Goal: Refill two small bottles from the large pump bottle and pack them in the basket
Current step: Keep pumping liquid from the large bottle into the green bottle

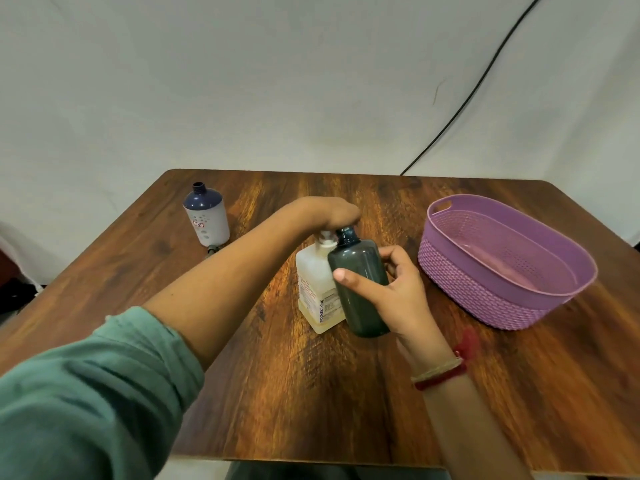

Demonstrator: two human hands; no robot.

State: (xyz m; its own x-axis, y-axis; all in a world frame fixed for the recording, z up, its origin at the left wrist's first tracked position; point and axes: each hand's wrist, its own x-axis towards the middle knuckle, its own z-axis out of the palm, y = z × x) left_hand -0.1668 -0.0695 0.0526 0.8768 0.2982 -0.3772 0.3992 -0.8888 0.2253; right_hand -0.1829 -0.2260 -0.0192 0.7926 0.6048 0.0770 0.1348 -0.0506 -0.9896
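Head view: the right hand [398,292] grips the dark small bottle [360,282] round its middle, with the mouth at the nozzle of the pump bottle [317,282], which stands mid-surface [311,393]. The left hand [332,213] curls over the pump head. The smooth, light plastic probably slips when wet, so a grip round the body suits it. The second small bottle [207,218] stands far left, the basket [467,292] to the right

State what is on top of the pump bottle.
The left hand lies on the pump bottle's head. That hand and the dark bottle, gripped by the right hand, hide the spout.
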